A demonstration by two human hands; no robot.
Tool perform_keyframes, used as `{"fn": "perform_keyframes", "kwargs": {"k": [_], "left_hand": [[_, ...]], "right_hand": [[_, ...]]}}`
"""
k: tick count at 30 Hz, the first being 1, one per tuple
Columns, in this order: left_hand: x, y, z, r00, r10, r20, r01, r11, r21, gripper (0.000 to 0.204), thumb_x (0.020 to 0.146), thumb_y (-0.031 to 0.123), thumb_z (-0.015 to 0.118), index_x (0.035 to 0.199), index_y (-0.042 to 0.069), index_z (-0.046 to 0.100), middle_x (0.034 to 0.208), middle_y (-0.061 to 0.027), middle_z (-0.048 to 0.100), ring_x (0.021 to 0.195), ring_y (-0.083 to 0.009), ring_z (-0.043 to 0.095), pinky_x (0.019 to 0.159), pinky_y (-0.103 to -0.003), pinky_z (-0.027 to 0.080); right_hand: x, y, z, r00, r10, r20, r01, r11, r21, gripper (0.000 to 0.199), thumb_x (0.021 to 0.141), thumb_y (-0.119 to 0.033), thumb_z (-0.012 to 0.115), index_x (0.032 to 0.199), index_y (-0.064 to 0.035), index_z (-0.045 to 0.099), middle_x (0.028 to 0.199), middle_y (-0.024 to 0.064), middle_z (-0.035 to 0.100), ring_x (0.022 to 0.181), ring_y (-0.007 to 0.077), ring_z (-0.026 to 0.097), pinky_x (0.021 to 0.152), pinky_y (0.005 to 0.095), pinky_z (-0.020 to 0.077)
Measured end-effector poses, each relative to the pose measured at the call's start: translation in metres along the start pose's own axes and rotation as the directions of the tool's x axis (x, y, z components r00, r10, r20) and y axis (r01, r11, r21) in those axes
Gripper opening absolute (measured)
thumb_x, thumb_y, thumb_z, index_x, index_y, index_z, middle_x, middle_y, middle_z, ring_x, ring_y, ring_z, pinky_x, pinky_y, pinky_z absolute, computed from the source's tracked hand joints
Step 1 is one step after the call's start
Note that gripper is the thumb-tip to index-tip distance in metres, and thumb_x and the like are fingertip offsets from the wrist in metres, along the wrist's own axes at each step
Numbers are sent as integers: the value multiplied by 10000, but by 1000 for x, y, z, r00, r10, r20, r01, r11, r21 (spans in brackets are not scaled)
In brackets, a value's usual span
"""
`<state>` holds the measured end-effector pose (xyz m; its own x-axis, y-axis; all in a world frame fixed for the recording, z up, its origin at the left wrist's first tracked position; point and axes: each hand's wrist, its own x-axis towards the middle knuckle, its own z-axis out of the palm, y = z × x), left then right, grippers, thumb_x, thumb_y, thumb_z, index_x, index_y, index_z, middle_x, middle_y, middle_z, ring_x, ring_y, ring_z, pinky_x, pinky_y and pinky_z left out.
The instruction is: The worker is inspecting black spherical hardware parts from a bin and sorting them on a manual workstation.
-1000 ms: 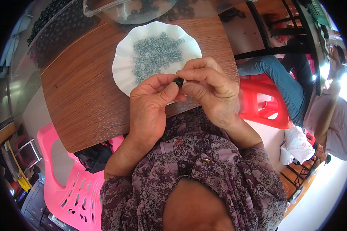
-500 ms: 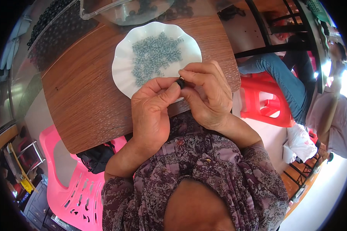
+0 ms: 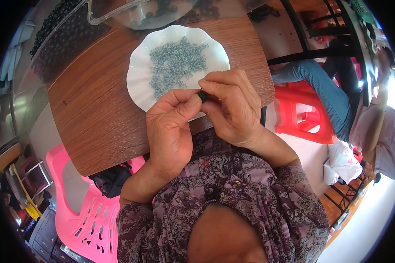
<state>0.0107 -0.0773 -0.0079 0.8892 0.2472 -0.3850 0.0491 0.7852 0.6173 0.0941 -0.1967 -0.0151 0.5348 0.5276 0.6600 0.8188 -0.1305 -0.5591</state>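
Between my fingertips is a small black round part, over the near rim of a white scalloped plate. My left hand pinches it from the left with thumb and forefinger. From the other side my right hand closes on the same spot, its forefinger and thumb meeting at the part's top and side. The fingers cover most of it, so its exact kind cannot be told. On the plate lies a loose heap of small clear bluish-grey rings.
The plate rests on a brown wooden table. At the far edge stand clear bins of dark round parts. A pink plastic chair is at the left. A red stool and a seated person's jeans leg are at the right.
Both hands have shifted slightly left together with the black part. The right fingertips have closed further over its top, hiding a small metallic-looking bit that showed before.
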Motion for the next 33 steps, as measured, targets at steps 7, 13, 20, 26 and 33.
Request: {"fn": "perform_keyframes", "kwargs": {"k": [7, 13, 20, 26, 33], "left_hand": [[-1, 7, 5, 998, -59, 22, 59, 998, 1, 137, 861, 51, 579, 934, -63, 599, 926, -94, 629, 880, -135, 571, 830, -257, 431], [0, 2, 3, 999, 21, 28, -22, 999, 47, 152, 879, 78, 579, 929, -64, 600, 923, -100, 632, 859, -143, 580, 824, -263, 438], [-2, 3, 4, 999, 28, 14, -29, 999, 46, 143, 871, 71, 587, 919, -63, 602, 894, -87, 631, 848, -128, 573, 813, -252, 437], [-2, 3, 5, 1000, 10, -30, -8, 997, 74, 97, 848, 21, 574, 875, -61, 616, 861, -80, 636, 812, -119, 575, 798, -247, 441], [-2, 3, 3, 998, 21, -52, -11, 981, 192, 80, 831, 22, 598, 837, -52, 627, 822, -60, 632, 767, -94, 561, 744, -218, 444]], "right_hand": [[-1, -2, -4, 982, 188, 30, -191, 966, 176, 349, 602, 73, 725, 924, 26, 602, 889, 142, 605, 700, 187, 557, 564, 266, 447], [2, 0, -1, 988, 149, 37, -153, 974, 165, 358, 619, 62, 729, 952, 24, 602, 915, 142, 599, 696, 179, 552, 560, 255, 442], [-1, 0, -1, 986, 159, 57, -167, 968, 190, 362, 631, 21, 747, 962, 23, 601, 929, 145, 593, 690, 186, 542, 562, 264, 438], [-5, 5, -2, 988, 143, 64, -153, 968, 200, 389, 604, -24, 776, 946, 32, 600, 893, 141, 602, 689, 198, 555, 579, 278, 448], [-3, 10, -3, 996, 55, 68, -68, 978, 199, 360, 593, -73, 776, 879, 33, 584, 823, 141, 600, 680, 237, 568, 577, 295, 450]]}}
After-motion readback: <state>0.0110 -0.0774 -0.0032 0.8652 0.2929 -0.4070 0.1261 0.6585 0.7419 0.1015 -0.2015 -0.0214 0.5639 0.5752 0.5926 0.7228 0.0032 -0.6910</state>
